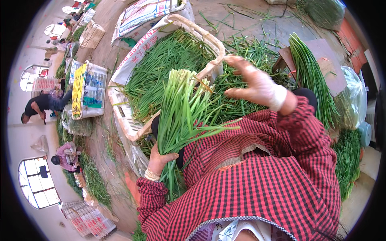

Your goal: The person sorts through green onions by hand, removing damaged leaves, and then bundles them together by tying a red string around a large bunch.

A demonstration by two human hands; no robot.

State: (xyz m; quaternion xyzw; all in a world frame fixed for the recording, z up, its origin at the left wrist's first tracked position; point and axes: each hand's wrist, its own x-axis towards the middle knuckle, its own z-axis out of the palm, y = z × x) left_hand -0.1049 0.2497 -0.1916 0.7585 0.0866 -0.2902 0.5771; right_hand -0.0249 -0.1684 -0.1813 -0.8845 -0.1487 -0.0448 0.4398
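Observation:
A bunch of garlic chives (177,108) stands nearly upright in my left hand (160,160), its pale cut ends up and its green leaves hanging down past my wrist. The fingers of that hand wrap round the leafy part. My right hand (253,82), slightly blurred, is raised to the right of the bunch with fingers apart and nothing in it. It hovers above loose chives (245,96) on the floor. Just beyond the bunch is a white plastic basket (219,44), lined with a sack and filled with more chives (161,60).
On the right, a tied chive bundle (307,68) lies across a small wooden stool (325,60), near a clear plastic bag (350,96). More chives (348,160) stand at far right. Leftward are a crate with a yellow side (84,88) and two people (48,102) among greens.

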